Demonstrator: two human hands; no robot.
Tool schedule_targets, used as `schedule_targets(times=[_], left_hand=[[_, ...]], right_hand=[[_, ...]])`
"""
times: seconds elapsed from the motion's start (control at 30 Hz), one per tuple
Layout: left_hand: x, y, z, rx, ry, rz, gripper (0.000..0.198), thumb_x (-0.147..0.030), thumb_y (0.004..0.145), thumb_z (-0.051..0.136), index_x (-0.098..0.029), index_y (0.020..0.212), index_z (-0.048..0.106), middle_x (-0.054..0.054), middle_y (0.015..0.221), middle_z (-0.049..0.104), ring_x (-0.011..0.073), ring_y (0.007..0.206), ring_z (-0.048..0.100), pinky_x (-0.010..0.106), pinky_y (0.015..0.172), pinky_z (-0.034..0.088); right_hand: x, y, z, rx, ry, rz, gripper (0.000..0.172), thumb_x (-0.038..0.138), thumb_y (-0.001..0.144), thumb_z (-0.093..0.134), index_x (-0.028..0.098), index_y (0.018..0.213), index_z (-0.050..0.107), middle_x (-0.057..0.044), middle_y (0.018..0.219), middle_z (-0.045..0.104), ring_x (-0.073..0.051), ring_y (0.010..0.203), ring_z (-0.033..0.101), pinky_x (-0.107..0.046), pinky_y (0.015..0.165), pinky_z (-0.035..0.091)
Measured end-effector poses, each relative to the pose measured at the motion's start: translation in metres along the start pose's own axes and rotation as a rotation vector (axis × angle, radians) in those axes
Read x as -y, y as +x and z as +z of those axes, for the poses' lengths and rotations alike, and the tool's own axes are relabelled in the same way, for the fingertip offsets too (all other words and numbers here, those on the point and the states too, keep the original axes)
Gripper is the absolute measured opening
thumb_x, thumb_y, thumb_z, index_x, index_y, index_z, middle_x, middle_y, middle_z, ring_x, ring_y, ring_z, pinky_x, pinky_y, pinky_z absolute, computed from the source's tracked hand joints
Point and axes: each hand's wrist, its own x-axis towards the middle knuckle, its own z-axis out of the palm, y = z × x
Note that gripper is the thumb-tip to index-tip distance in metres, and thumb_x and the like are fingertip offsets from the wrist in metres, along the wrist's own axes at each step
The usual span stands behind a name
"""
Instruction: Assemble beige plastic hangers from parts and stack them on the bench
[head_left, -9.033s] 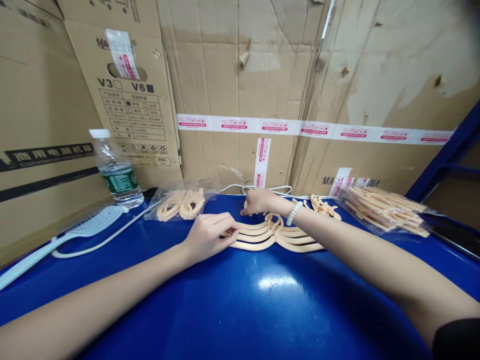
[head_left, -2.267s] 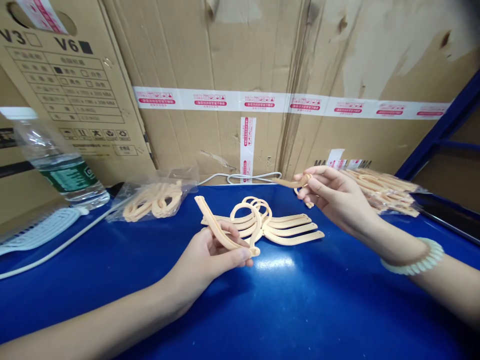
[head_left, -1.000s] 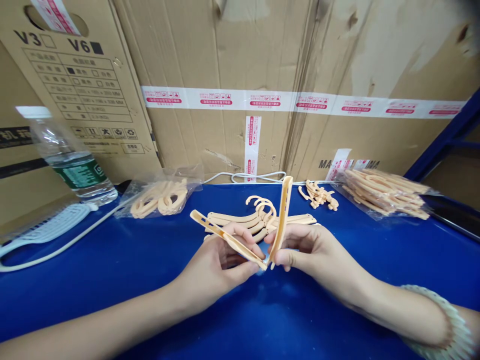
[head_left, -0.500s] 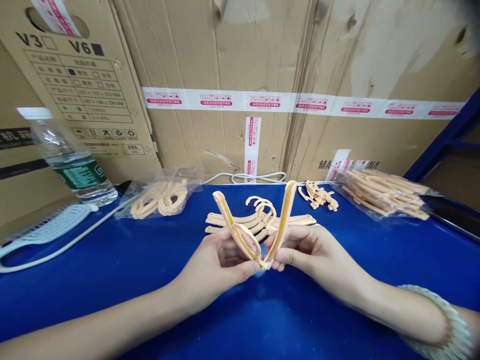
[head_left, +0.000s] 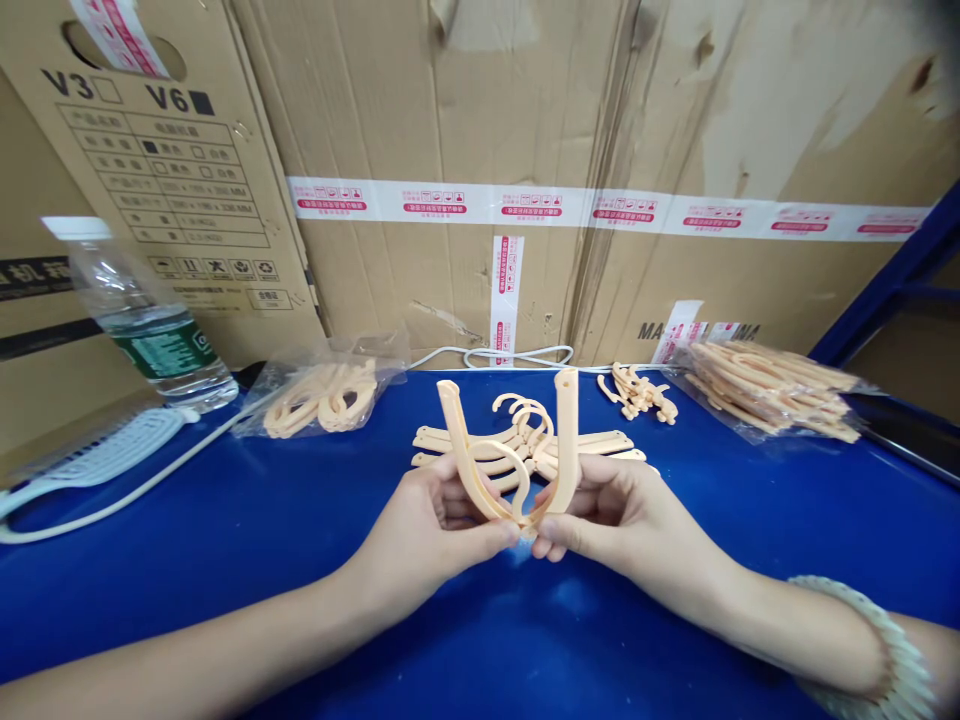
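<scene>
A peach-coloured folding hanger is held up over the blue table, its two arms raised in a U shape and its curved hook between them. My left hand pinches its left arm near the bottom joint. Closed around the lower part of the right arm is my right hand, with the thumb close to the joint. Behind the hands, several hangers lie spread out in a stack, their hooks toward the boxes. Small hook pieces are heaped to the right of them.
A clear bag of curved pieces lies at the back left, and a bag of arm pieces at the back right. A water bottle and a white brush are at left. Cardboard boxes stand behind a white cable.
The held hanger has turned between my hands: its right arm stands more upright and shows its flat outer face, and its hook is seen more openly. Both hands keep their grip.
</scene>
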Motion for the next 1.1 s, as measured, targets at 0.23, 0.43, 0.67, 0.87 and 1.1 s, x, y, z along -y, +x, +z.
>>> schedule_targets(times=[0.23,0.43,0.67,0.87,1.1], left_hand=[[-0.01,0.0,-0.003,-0.046,-0.05,-0.005,0.027,-0.021,0.073,0.079,-0.015,0.093,0.063,0.002,0.083,0.076,0.0134,0.074,0.071,0.021,0.067,0.056],[-0.028,0.012,-0.028,-0.12,-0.149,0.027,0.028,-0.021,0.066,0.084,-0.015,0.07,0.057,0.0,0.068,0.07,0.0098,0.066,0.066,0.017,0.067,0.053],[-0.043,0.028,-0.067,-0.12,0.079,-0.018,0.017,-0.023,0.067,0.082,-0.015,0.079,0.072,0.004,0.076,0.071,0.0132,0.073,0.066,0.02,0.07,0.054],[-0.053,0.026,-0.075,0.073,0.764,0.175,0.017,-0.034,0.072,0.077,-0.018,0.074,0.069,0.003,0.074,0.069,0.0163,0.07,0.064,0.025,0.064,0.051],[-0.049,0.019,-0.072,0.316,1.176,0.46,0.005,-0.023,0.078,0.068,-0.019,0.075,0.067,0.001,0.075,0.06,0.0163,0.077,0.056,0.025,0.066,0.044]], right_hand=[[0.007,0.005,-0.004,-0.031,-0.078,-0.023,0.028,0.026,0.067,0.083,0.016,0.076,0.058,0.001,0.067,0.069,-0.01,0.057,0.066,-0.019,0.053,0.057],[0.047,0.015,-0.062,0.108,-0.381,-0.124,0.023,0.029,0.071,0.08,0.016,0.077,0.063,-0.001,0.071,0.07,-0.013,0.057,0.067,-0.023,0.05,0.054],[0.072,0.019,-0.104,0.114,-1.201,-0.304,0.012,0.029,0.077,0.071,0.017,0.075,0.071,-0.004,0.073,0.07,-0.015,0.067,0.063,-0.029,0.063,0.048],[0.068,0.016,-0.106,0.34,-1.289,-0.266,0.013,0.028,0.076,0.07,0.018,0.069,0.064,-0.002,0.083,0.063,-0.014,0.076,0.059,-0.03,0.072,0.046],[0.062,0.014,-0.099,0.406,-1.327,-0.155,0.016,0.026,0.075,0.073,0.017,0.067,0.062,-0.001,0.078,0.06,-0.014,0.071,0.057,-0.029,0.068,0.045]])
